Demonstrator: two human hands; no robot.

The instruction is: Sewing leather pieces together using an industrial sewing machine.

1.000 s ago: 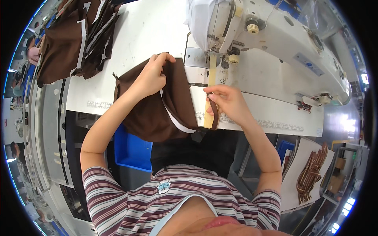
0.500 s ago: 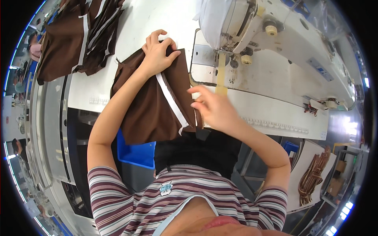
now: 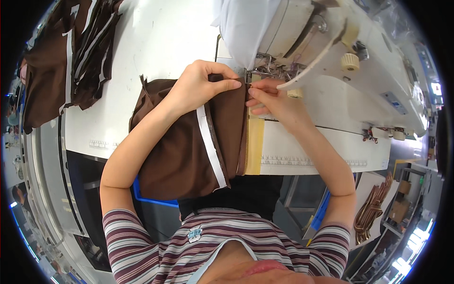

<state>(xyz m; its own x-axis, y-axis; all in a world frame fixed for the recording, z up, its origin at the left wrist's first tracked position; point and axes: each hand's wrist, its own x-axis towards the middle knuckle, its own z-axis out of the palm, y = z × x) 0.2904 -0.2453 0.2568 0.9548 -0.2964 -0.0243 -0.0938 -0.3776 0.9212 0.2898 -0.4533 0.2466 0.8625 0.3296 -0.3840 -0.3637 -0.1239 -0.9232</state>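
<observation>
Brown fabric (image 3: pixel 165 156) with a white strip (image 3: pixel 209 144) along it lies over the table's front edge and hangs down toward my lap. A brown zipper (image 3: pixel 246 137) with gold teeth runs down its right edge. My left hand (image 3: pixel 196 90) is on the fabric's far part, thumb and forefinger closed on its top right corner. Just right of it, my right hand (image 3: pixel 279 104) pinches the zipper's upper end. Both hands are just in front of the sewing machine's needle area (image 3: pixel 248 73). What lies under the fingertips is partly hidden.
The white sewing machine (image 3: pixel 326 52) fills the far right, with white cloth (image 3: pixel 243 33) hanging at its head. Yellow tape (image 3: pixel 255 146) marks the table beside the zipper. More brown pieces (image 3: pixel 71 66) with white strips lie far left. Coiled brown zippers (image 3: pixel 373 208) rest at right.
My right hand has moved up and left to the zipper's top end. My left hand has moved down and right to the corner. The zipper now lies straight along the fabric's edge.
</observation>
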